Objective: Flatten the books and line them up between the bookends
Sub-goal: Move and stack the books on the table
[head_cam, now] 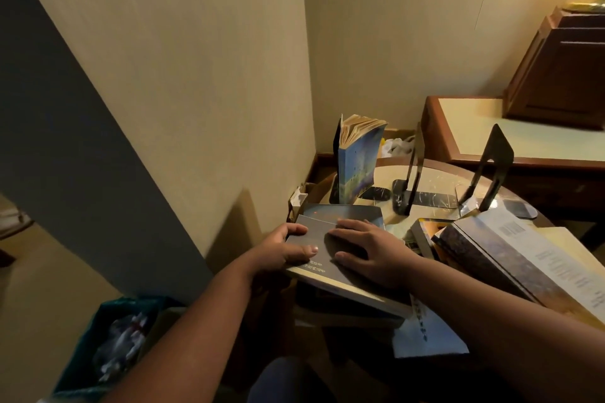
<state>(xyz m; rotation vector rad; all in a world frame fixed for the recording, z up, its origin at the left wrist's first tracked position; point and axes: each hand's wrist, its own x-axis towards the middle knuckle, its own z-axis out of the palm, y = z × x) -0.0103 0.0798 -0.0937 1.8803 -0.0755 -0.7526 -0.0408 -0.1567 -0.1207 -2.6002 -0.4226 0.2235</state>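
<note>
We see a dim room in warm yellow light, glowing at the top right corner. The desk (474,121) top is brightest; the table (435,178) shows small glints. Walls (196,75) lean at the edges, and the bin (108,337) is blurred.

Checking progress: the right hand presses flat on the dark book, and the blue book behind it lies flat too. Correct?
No. The head view shows the right hand pressing the dark book, but the blue book stands upright, pages fanned.
</note>
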